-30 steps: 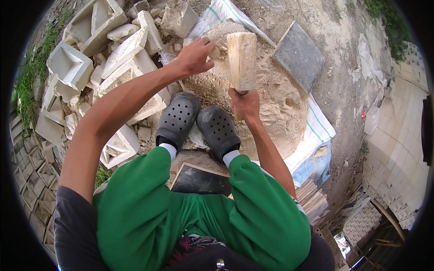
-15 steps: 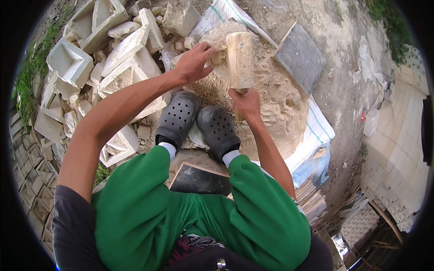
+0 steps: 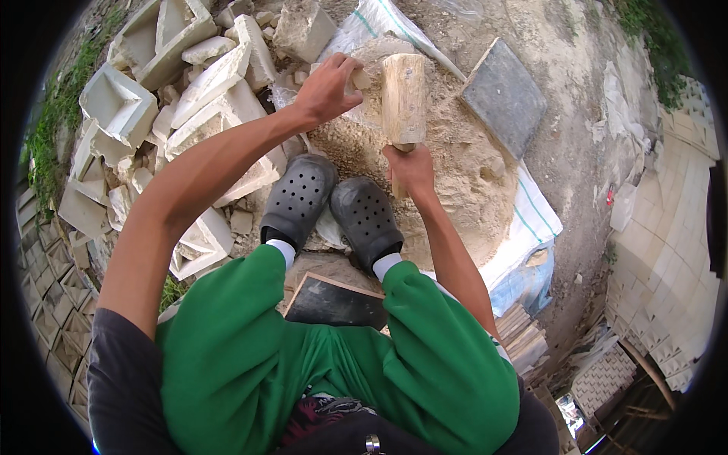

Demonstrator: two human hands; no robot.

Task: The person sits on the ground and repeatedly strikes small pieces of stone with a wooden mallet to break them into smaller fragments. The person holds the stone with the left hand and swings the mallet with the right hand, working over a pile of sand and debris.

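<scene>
The right hand (image 3: 409, 168) is gripping the short handle of a wooden mallet (image 3: 403, 98), fingers wrapped closed around it just below the head. The mallet's pale, blocky head is standing with its long axis running straight away from the person, handle end pointing back toward the shoes and the far end pointing at the top of the sand heap (image 3: 455, 174). The left hand (image 3: 327, 87) is reaching in from the left, its fingers closing around a small pale piece of stone (image 3: 361, 79) (only a corner of it is showing past the thumb), which is sitting just beside the mallet head's left face, nearly touching it. Both are hovering over the near-left part of the sand heap, which is lying on a white woven sheet (image 3: 531, 220) spread on the ground. A pair of dark perforated clogs (image 3: 334, 208) is resting at the heap's near edge. Broken pale stone blocks (image 3: 197, 91) are piling up along the left, and a flat grey slab (image 3: 504, 95) is lying at the heap's far-right edge. A dark framed board (image 3: 334, 303) is lying beneath the green-trousered knees.
</scene>
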